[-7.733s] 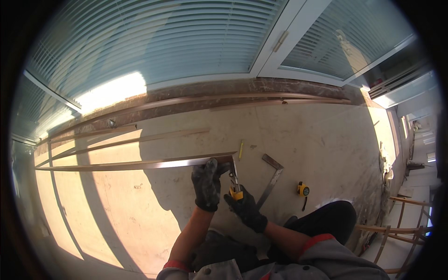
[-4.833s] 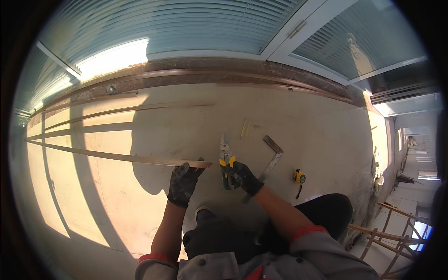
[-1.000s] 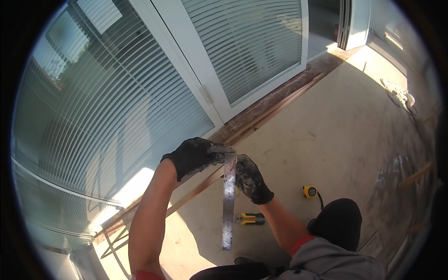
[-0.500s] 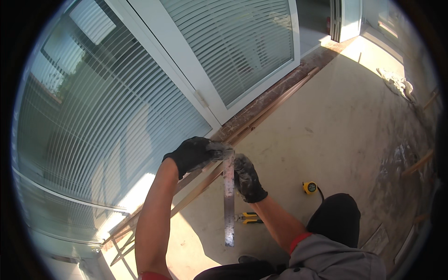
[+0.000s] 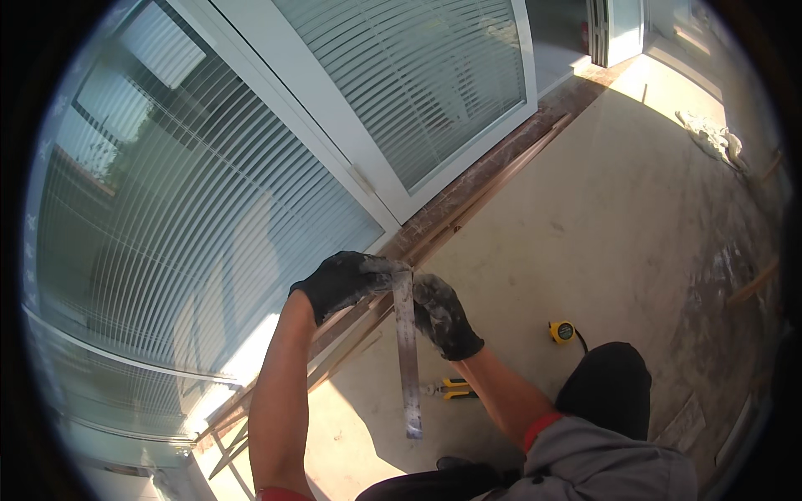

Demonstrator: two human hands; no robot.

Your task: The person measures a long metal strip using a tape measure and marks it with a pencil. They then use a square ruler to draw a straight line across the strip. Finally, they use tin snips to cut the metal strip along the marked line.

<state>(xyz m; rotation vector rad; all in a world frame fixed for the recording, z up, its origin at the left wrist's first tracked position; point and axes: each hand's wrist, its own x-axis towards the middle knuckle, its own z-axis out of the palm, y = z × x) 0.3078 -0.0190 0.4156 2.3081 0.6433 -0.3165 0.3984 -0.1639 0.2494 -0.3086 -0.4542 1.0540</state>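
My left hand (image 5: 342,282), in a dark, dusty glove, is closed with its fingers at the upper end of a flat, worn metal strip (image 5: 407,359). The strip hangs lengthwise toward me, scuffed along its face. Just right of its top, my gloved right hand (image 5: 446,317) has its fingers curled in, close against the strip's edge; what they hold, if anything, is hidden. Both hands are over long brown wooden strips (image 5: 493,185) lying along the foot of the glazed door. Pliers with yellow and black handles (image 5: 455,388) lie on the floor below my right wrist.
A white-framed glass door (image 5: 401,204) with blinds stands on the left. By my knee (image 5: 608,388) is a yellow tape measure (image 5: 562,332) on the concrete floor (image 5: 535,267). A pale crumpled cloth (image 5: 712,138) lies at the far right, with a wooden piece (image 5: 753,284) nearer.
The metal strip's lower end has swung slightly, and its top has shifted a little left. Both hands keep nearly the same pose, while the whole view has moved slightly.
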